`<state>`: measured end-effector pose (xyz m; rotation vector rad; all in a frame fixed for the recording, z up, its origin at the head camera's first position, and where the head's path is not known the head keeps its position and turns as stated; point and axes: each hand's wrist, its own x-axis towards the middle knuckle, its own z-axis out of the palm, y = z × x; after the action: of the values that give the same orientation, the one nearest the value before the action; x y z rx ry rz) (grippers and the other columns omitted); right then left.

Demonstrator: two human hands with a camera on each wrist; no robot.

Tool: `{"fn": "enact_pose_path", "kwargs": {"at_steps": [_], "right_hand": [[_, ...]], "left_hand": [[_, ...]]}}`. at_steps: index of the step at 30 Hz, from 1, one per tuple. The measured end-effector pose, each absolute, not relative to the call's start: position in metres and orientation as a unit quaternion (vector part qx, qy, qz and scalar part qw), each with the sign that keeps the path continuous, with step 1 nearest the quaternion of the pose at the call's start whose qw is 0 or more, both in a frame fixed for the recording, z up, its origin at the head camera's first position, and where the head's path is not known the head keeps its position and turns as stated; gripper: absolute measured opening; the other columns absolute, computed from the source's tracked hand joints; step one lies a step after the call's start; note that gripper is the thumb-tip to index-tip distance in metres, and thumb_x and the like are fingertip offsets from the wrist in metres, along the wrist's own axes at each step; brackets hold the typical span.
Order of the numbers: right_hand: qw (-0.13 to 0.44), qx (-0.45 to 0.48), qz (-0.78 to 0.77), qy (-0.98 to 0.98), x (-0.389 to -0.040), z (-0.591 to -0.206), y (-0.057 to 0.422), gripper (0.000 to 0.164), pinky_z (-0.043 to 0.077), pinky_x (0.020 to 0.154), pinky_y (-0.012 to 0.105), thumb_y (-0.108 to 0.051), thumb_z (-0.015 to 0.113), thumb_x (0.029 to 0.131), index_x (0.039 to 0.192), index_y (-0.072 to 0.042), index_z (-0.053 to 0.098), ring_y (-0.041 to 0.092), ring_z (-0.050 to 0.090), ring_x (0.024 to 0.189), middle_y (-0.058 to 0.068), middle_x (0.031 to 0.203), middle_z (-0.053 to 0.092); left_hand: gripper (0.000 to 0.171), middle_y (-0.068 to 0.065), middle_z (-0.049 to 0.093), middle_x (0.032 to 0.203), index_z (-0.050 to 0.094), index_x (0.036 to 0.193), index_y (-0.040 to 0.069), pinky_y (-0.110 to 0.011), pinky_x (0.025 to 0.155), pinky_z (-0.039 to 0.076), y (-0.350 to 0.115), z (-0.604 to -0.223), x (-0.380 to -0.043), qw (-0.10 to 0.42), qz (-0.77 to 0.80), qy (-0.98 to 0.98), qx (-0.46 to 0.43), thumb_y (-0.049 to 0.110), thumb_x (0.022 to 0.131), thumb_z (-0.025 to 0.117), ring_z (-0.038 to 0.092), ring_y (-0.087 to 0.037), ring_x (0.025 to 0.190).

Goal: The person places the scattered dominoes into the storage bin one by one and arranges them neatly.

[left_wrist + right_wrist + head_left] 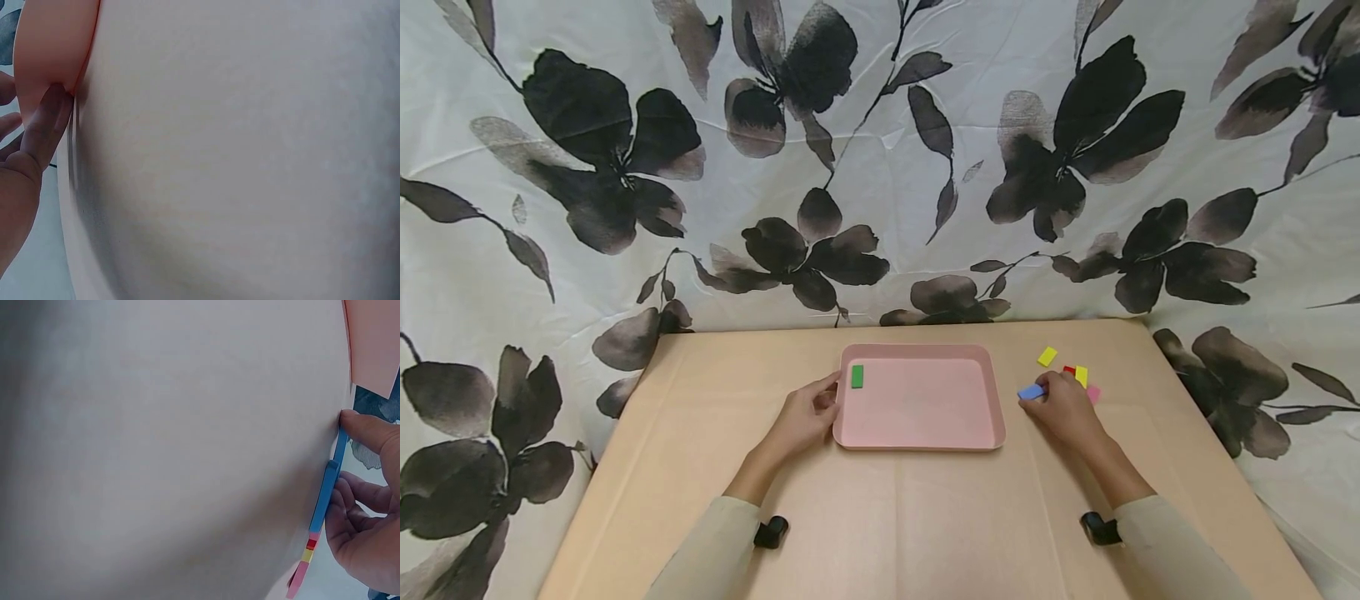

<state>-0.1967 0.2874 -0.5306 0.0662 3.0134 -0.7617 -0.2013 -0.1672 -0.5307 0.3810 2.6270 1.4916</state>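
Note:
A pink rectangular tray (pixel 925 408) lies on the table with a small green block (pixel 857 377) near its upper left corner. My left hand (pixel 808 414) holds the tray's left side, its thumb (pixel 51 115) against the outer wall. Right of the tray, my right hand (pixel 1066 412) pinches a flat blue block (pixel 1032 392) low over the tabletop. Two blue lengths show at the fingers in the right wrist view, the nearer blue piece (pixel 322 499) overlapping the other. Beyond the hand lie two yellow blocks (pixel 1047 357), a red block (pixel 1069 369) and a pink block (pixel 1093 394), partly hidden.
The light brown table (pixel 895 525) narrows toward its back edge. A white cloth (pixel 925 208) with dark flowers hangs behind it and along its sides. A dark device (pixel 771 532) is on the left wrist, and another device (pixel 1101 528) on the right.

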Motion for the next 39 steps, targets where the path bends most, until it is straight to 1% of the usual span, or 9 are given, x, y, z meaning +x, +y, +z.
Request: {"fn": "enact_pose_path", "kwargs": {"at_steps": [6, 11, 15, 19, 22, 25, 31, 35, 39], "right_hand": [[0.031, 0.032, -0.250, 0.967, -0.193, -0.527, 0.286, 0.055, 0.055, 0.093, 0.055, -0.027, 0.079, 0.088, 0.121, 0.013, 0.060, 0.039, 0.060, 0.100, 0.028, 0.111, 0.062], [0.021, 0.027, -0.260, 0.965, -0.189, -0.524, 0.288, 0.055, 0.055, 0.091, 0.054, -0.028, 0.080, 0.088, 0.122, 0.012, 0.062, 0.037, 0.059, 0.099, 0.027, 0.111, 0.062], [0.002, 0.015, -0.267, 0.964, -0.189, -0.522, 0.289, 0.054, 0.053, 0.086, 0.050, -0.026, 0.081, 0.086, 0.121, 0.011, 0.063, 0.036, 0.057, 0.097, 0.025, 0.108, 0.061], [-0.001, 0.008, -0.274, 0.962, -0.189, -0.518, 0.287, 0.053, 0.052, 0.082, 0.044, -0.025, 0.081, 0.085, 0.122, 0.009, 0.064, 0.033, 0.056, 0.094, 0.023, 0.108, 0.059], [-0.009, -0.001, -0.279, 0.960, -0.191, -0.515, 0.285, 0.051, 0.052, 0.083, 0.044, -0.022, 0.080, 0.085, 0.123, 0.009, 0.064, 0.032, 0.059, 0.095, 0.023, 0.110, 0.061], [-0.025, -0.020, -0.283, 0.958, -0.194, -0.511, 0.282, 0.048, 0.053, 0.085, 0.044, -0.019, 0.081, 0.084, 0.121, 0.008, 0.064, 0.032, 0.062, 0.096, 0.021, 0.107, 0.064], [-0.041, -0.049, -0.306, 0.950, -0.198, -0.498, 0.269, 0.050, 0.058, 0.083, 0.040, -0.017, 0.085, 0.082, 0.121, 0.006, 0.065, 0.028, 0.068, 0.092, 0.017, 0.103, 0.065], [-0.033, -0.053, -0.310, 0.949, -0.201, -0.491, 0.256, 0.053, 0.060, 0.085, 0.041, -0.018, 0.085, 0.082, 0.125, 0.005, 0.065, 0.025, 0.068, 0.091, 0.017, 0.108, 0.063], [-0.024, -0.056, -0.327, 0.943, -0.206, -0.483, 0.241, 0.051, 0.061, 0.087, 0.043, -0.012, 0.083, 0.083, 0.127, 0.005, 0.064, 0.025, 0.068, 0.091, 0.019, 0.116, 0.059]], "left_hand": [[0.061, -0.017, 0.070, 0.127, 0.053, 0.150, 0.006, -0.020, 0.068, 0.052, -0.168, -0.530, -0.200, 0.048, 0.485, 0.865, 0.124, -0.001, 0.091, 0.067, 0.065, -0.018, 0.090], [0.060, -0.015, 0.070, 0.128, 0.053, 0.151, 0.008, -0.021, 0.069, 0.052, -0.168, -0.529, -0.199, 0.054, 0.480, 0.868, 0.119, 0.001, 0.092, 0.067, 0.065, -0.018, 0.091], [0.060, -0.015, 0.069, 0.129, 0.053, 0.151, 0.008, -0.021, 0.070, 0.052, -0.168, -0.529, -0.199, 0.054, 0.480, 0.867, 0.123, 0.002, 0.093, 0.067, 0.065, -0.019, 0.092], [0.060, -0.015, 0.070, 0.128, 0.053, 0.150, 0.006, -0.021, 0.070, 0.052, -0.168, -0.529, -0.198, 0.048, 0.481, 0.867, 0.125, 0.001, 0.093, 0.067, 0.065, -0.017, 0.091], [0.060, -0.015, 0.070, 0.127, 0.054, 0.150, 0.005, -0.021, 0.070, 0.052, -0.168, -0.529, -0.198, 0.044, 0.479, 0.868, 0.125, 0.001, 0.092, 0.067, 0.065, -0.016, 0.090], [0.060, -0.015, 0.070, 0.127, 0.054, 0.150, 0.005, -0.021, 0.069, 0.052, -0.169, -0.530, -0.197, 0.044, 0.479, 0.868, 0.124, 0.001, 0.092, 0.067, 0.064, -0.016, 0.089], [0.060, -0.017, 0.069, 0.128, 0.053, 0.150, 0.005, -0.021, 0.069, 0.052, -0.170, -0.531, -0.198, 0.044, 0.484, 0.864, 0.129, -0.001, 0.092, 0.067, 0.065, -0.016, 0.089], [0.060, -0.018, 0.069, 0.128, 0.053, 0.150, 0.005, -0.021, 0.069, 0.052, -0.170, -0.531, -0.198, 0.042, 0.483, 0.865, 0.129, -0.001, 0.092, 0.067, 0.065, -0.016, 0.090], [0.060, -0.017, 0.069, 0.128, 0.054, 0.150, 0.006, -0.021, 0.069, 0.052, -0.170, -0.531, -0.198, 0.045, 0.481, 0.867, 0.125, 0.001, 0.092, 0.068, 0.065, -0.016, 0.089]]}}
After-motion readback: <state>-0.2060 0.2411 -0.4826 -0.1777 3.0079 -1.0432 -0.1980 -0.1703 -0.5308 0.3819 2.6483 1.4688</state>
